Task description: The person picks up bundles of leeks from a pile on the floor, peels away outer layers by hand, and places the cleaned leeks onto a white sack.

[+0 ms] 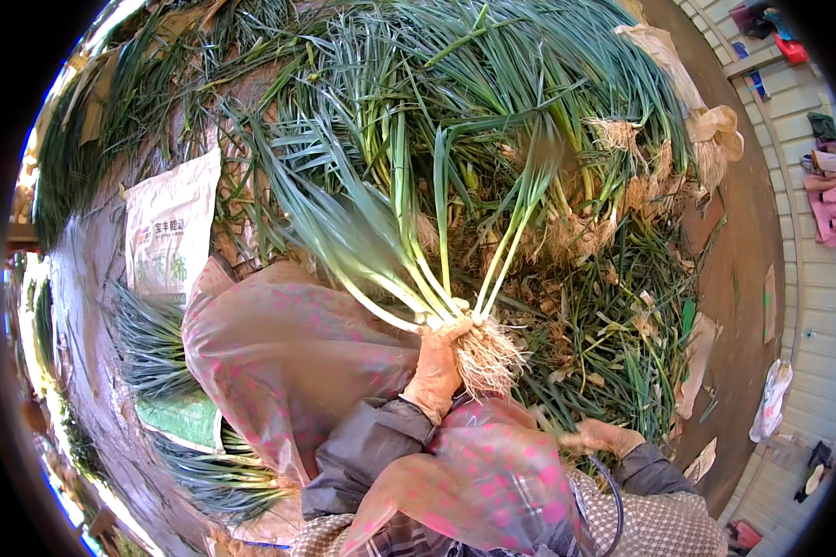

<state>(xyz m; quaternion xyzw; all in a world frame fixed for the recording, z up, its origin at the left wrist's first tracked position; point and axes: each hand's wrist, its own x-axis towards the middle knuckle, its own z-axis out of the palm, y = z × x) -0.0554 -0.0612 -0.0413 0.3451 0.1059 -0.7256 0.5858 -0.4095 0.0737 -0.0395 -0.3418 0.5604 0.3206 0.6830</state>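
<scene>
My left hand point(435, 376), in an orange-tan glove, is closed around the root end of a few green garlic plants point(427, 288). Their pale stems fan up and away, and a tuft of tan roots point(489, 357) hangs at the right of the fist. Lower right, my right hand point(604, 436) is curled near my lap. A thin blurred piece pokes out leftward from its fingers; what it is I cannot make out. Below that hand a dark hose point(613, 492) curves down by the checked sleeve. Pink-dotted translucent sheeting point(297, 343) covers my legs.
A big heap of green garlic point(529, 74) lies ahead, roots toward the right. Loose leaves and trimmings point(613, 343) cover the ground right of my hands. At left are a printed white sack point(172, 227) and smaller bundles point(149, 343). A pale ribbed wall point(817, 306) runs along the right.
</scene>
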